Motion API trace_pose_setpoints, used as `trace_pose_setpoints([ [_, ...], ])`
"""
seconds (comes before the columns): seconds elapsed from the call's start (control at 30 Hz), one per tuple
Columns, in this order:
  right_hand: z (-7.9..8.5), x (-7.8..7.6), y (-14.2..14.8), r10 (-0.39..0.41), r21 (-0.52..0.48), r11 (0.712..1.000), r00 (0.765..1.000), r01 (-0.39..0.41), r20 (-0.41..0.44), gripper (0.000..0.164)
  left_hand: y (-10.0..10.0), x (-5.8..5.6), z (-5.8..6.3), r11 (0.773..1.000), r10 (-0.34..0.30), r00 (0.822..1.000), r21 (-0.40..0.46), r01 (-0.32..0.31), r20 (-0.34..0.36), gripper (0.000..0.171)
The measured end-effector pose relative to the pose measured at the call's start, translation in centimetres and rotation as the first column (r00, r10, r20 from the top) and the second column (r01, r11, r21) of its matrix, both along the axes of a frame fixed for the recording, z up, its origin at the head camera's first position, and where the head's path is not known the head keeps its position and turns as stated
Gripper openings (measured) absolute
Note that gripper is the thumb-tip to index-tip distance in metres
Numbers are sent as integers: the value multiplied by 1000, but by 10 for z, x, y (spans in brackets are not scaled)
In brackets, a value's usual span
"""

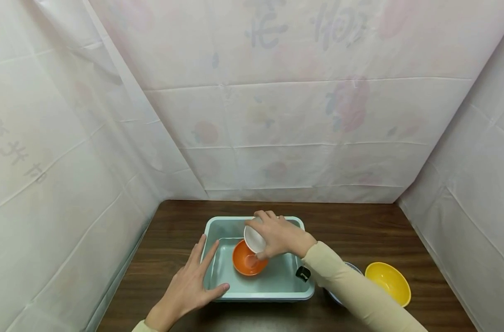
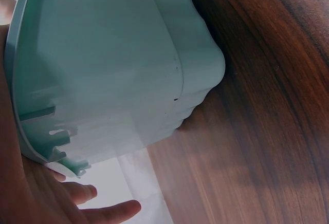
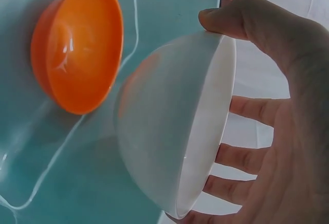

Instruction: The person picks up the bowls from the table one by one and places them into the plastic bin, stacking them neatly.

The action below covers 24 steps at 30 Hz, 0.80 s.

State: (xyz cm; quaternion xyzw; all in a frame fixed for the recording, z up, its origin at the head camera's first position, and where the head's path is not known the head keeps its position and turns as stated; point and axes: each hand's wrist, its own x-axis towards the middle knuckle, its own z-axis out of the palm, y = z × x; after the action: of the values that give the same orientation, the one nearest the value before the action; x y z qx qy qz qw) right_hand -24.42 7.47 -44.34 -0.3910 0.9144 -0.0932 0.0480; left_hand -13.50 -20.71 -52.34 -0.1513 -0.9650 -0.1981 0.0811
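Observation:
A light blue-green basin (image 1: 272, 287) stands on the table. Inside it sits an orange bowl (image 1: 244, 260), its opening facing up. My right hand (image 1: 278, 235) grips a white bowl (image 1: 253, 240) by the rim, thumb on one side and fingers on the other. That bowl is tilted above the basin and overlaps the orange bowl's edge in the head view. In the right wrist view the white bowl (image 3: 159, 121) appears beside the orange one (image 3: 85, 49). My left hand (image 1: 190, 281), fingers spread, lies at the basin's left rim; the left wrist view shows the basin's outer wall (image 2: 103, 64).
To the right of the basin a yellow bowl (image 1: 388, 282) stands on the dark wooden table (image 1: 185, 216). A blue-rimmed dish (image 1: 354, 266) is mostly hidden under my right forearm. White printed sheets (image 1: 277, 120) hang behind the table and along both sides.

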Motion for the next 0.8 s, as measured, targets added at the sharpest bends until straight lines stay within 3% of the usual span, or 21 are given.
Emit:
trace_pose_setpoints([
  [0.4,-14,-1,-6,25,20,999,999,-25,-20,81,-2,0,0,1000,0,1000,-12,-1,-16,103],
  [0.8,-22,4,-15,70,64,996,992,-64,-106,84,-4,0,-1,1000,-2,1000,-17,2,-22,104],
])
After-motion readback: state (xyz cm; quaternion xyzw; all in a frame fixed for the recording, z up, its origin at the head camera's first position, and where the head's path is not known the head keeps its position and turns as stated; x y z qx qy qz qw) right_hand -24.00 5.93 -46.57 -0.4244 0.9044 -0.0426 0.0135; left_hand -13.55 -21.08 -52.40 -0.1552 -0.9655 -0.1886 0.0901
